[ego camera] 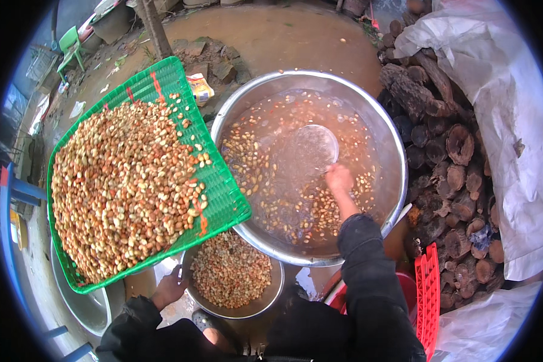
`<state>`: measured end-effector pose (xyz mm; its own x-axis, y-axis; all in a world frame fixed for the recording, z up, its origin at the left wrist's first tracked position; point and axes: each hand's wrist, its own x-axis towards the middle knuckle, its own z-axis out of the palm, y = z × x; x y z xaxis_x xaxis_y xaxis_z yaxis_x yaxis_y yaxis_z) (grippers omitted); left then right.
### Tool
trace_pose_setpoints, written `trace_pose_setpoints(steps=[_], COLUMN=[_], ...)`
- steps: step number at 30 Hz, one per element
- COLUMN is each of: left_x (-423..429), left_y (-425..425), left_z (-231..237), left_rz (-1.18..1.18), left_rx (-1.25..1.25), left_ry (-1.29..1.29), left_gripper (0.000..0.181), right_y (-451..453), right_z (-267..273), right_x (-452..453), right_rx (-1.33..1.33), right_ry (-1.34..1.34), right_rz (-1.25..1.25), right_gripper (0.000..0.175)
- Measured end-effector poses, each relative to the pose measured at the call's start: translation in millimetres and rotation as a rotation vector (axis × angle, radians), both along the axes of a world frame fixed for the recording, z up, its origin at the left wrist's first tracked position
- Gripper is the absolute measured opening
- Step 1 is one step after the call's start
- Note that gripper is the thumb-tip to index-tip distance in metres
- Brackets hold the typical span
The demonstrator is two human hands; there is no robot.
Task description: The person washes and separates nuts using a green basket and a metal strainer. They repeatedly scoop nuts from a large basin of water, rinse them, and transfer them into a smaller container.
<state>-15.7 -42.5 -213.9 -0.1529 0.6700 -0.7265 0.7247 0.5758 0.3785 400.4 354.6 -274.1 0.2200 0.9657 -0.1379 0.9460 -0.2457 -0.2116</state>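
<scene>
My right hand grips the edge or handle of a round strainer, partly under the murky brown water of a wide metal basin. Tan and reddish nuts float and lie in that water around it. At the left rim of a smaller metal bowl my left hand holds on, its fingertips partly dark and hard to see. The bowl is filled with pale and reddish nuts or pieces. A green woven plastic basket, heaped with nuts, overlaps the left edges of both vessels.
Stacked firewood logs, partly under a whitish plastic sheet, line the right side. A red plastic crate and a red tub stand at lower right. Beyond the basin lie muddy water, a thin trunk and a green chair.
</scene>
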Motion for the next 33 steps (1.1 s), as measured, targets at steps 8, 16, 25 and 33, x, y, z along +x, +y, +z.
trace_pose_setpoints(steps=[8,16,25,33], left_x=[9.2,-4.4,10.0,13.5], left_y=[-6.8,-16.5,1.5,-3.9], left_z=[-16.2,-20.9,-9.1,-11.0], left_rz=[0.123,0.056,0.244,0.245], left_rx=[-0.005,-0.041,0.028,-0.004], left_ry=[0.036,0.053,-0.064,-0.024], left_gripper=[0.070,0.067,0.044,0.042], right_y=[-70.4,-18.6,11.9,-65.8], right_z=[43.9,-22.7,26.3,-28.1], right_x=[133.7,4.5,125.8,33.9], right_rx=[-0.363,-0.545,-0.070,-0.469], right_ry=[-0.131,0.924,-0.147,0.824], right_rz=[0.133,-0.232,0.214,-0.173], right_gripper=[0.028,0.035,0.028,0.015])
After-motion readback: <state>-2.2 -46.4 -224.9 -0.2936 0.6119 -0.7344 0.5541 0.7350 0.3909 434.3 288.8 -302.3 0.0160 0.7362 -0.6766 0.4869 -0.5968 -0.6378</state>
